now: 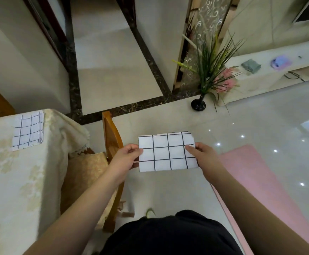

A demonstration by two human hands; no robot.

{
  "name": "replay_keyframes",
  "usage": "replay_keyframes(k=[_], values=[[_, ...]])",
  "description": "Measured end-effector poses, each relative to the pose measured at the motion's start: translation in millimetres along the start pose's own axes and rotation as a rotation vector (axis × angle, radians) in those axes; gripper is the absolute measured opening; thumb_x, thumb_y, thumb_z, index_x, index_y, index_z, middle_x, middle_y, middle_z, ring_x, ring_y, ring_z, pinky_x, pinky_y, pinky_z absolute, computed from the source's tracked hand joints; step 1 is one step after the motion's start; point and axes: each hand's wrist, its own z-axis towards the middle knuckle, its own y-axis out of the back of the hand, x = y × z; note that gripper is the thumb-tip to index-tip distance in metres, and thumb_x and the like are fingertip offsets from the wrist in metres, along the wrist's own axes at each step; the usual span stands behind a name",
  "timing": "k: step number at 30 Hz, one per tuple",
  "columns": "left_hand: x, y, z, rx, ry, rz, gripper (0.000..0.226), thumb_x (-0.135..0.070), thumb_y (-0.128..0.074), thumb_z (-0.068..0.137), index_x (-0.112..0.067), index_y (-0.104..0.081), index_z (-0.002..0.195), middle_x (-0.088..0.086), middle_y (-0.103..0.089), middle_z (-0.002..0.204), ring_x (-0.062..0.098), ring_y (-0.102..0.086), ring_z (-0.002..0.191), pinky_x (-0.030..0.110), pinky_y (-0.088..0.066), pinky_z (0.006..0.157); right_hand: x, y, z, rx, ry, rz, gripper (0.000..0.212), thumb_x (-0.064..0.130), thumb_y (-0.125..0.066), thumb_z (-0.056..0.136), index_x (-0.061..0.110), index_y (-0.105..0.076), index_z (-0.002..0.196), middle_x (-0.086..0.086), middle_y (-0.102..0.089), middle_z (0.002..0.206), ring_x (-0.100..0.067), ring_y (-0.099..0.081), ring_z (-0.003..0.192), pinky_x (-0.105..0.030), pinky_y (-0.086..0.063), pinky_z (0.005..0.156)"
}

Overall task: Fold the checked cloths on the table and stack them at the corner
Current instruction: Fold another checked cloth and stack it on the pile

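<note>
A white checked cloth (166, 152) with dark grid lines is folded into a flat rectangle and held in the air over the floor, right of the table. My left hand (126, 157) pinches its left edge and my right hand (203, 155) pinches its right edge. A stack of folded checked cloths (28, 130) lies at the far right corner of the table (12, 181), which is covered by a cream floral tablecloth.
A wooden chair (111, 142) with a beige cushion stands between the table and me. A pink mat (264, 190) lies on the glossy floor at right. A black vase with a plant (198, 103) stands further off, beside a low white cabinet (271, 74).
</note>
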Motion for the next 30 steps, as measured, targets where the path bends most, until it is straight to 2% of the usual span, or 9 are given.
replay_keyframes(k=[2,4,7,11,15,18,21,23,30], values=[[-12,-1,16,-0.012,-0.006,-0.014,0.010,-0.014,-0.061,0.092,-0.007,-0.064,0.099,0.007,-0.071,0.083,0.018,-0.068,0.071,0.025,-0.052,0.053,12,-1,21,0.010,0.002,-0.010,0.011,0.028,-0.074,0.080,0.018,-0.071,0.076,-0.016,-0.072,0.088,-0.032,-0.066,0.081,-0.053,-0.053,0.083],[-22,-3,33,-0.031,-0.002,-0.020,0.011,-0.018,-0.062,0.091,-0.011,-0.066,0.098,0.007,-0.072,0.084,0.025,-0.069,0.079,0.031,-0.054,0.059,24,-1,44,0.033,0.013,-0.027,0.013,0.025,-0.072,0.083,0.020,-0.070,0.072,-0.011,-0.069,0.078,-0.025,-0.058,0.072,-0.044,-0.049,0.070],[-32,-8,63,-0.081,0.018,-0.008,0.009,-0.026,-0.065,0.089,-0.020,-0.069,0.093,0.010,-0.073,0.090,0.033,-0.068,0.090,0.046,-0.054,0.079,39,1,83,0.093,0.026,-0.034,0.017,0.021,-0.069,0.087,0.017,-0.066,0.070,-0.002,-0.067,0.068,-0.018,-0.058,0.064,-0.030,-0.047,0.063],[-49,-21,105,-0.148,0.044,-0.034,0.012,-0.025,-0.065,0.088,-0.016,-0.067,0.097,0.011,-0.073,0.093,0.037,-0.067,0.094,0.053,-0.048,0.090,59,6,143,0.208,0.065,-0.069,0.016,0.015,-0.067,0.089,0.012,-0.063,0.074,0.005,-0.064,0.060,-0.007,-0.056,0.054,-0.019,-0.044,0.051],[-71,-34,140,-0.195,0.022,-0.059,0.016,-0.019,-0.064,0.090,-0.008,-0.065,0.102,0.016,-0.070,0.102,0.036,-0.066,0.096,0.049,-0.052,0.087,91,9,204,0.299,0.064,-0.109,0.011,0.013,-0.067,0.089,0.009,-0.065,0.079,-0.004,-0.071,0.075,-0.012,-0.064,0.066,-0.022,-0.050,0.058],[-86,-38,155,-0.212,0.023,-0.089,0.018,-0.022,-0.067,0.088,-0.012,-0.066,0.103,0.013,-0.070,0.106,0.032,-0.066,0.101,0.043,-0.054,0.091,115,9,242,0.350,0.081,-0.160,0.009,0.015,-0.069,0.088,0.011,-0.066,0.080,-0.005,-0.073,0.078,-0.014,-0.066,0.069,-0.026,-0.052,0.062],[-104,-43,168,-0.243,0.015,-0.126,0.017,-0.025,-0.069,0.086,-0.014,-0.068,0.099,0.012,-0.071,0.105,0.030,-0.067,0.101,0.047,-0.051,0.095,140,3,275,0.409,0.091,-0.195,0.008,0.014,-0.067,0.089,0.007,-0.066,0.085,-0.002,-0.071,0.074,-0.005,-0.064,0.059,-0.018,-0.047,0.055],[-114,-44,176,-0.290,0.026,-0.173,0.014,-0.021,-0.068,0.087,-0.010,-0.067,0.096,0.015,-0.071,0.104,0.032,-0.067,0.100,0.046,-0.051,0.094,153,-7,295,0.448,0.084,-0.200,0.007,0.015,-0.067,0.089,0.009,-0.067,0.087,-0.003,-0.073,0.079,-0.009,-0.068,0.066,-0.018,-0.049,0.056],[-134,-27,207,-0.439,0.051,-0.335,0.008,-0.016,-0.064,0.090,-0.015,-0.064,0.082,0.014,-0.069,0.093,0.027,-0.068,0.085,0.037,-0.054,0.076,181,-58,344,0.562,0.016,-0.215,0.007,0.017,-0.067,0.090,0.011,-0.069,0.093,-0.004,-0.075,0.084,-0.016,-0.072,0.076,-0.025,-0.054,0.061]])
